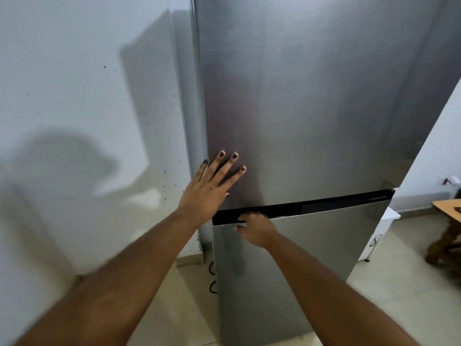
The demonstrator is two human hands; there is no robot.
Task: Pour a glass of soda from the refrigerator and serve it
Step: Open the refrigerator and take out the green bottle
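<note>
A tall silver refrigerator (311, 108) fills the middle of the view, both doors closed. A black recessed handle strip (324, 203) runs between the upper door and the lower door (299, 258). My left hand (212, 186) lies flat on the lower left corner of the upper door, fingers spread. My right hand (254, 228) curls its fingers into the left end of the black handle strip. No soda or glass is in sight.
A white wall (74, 121) stands close on the left of the fridge. A black cable (212, 275) loops on the floor by the fridge's left side. At right are a white unit (379, 236) and a wooden table (449, 208) with carved legs, on pale floor tiles.
</note>
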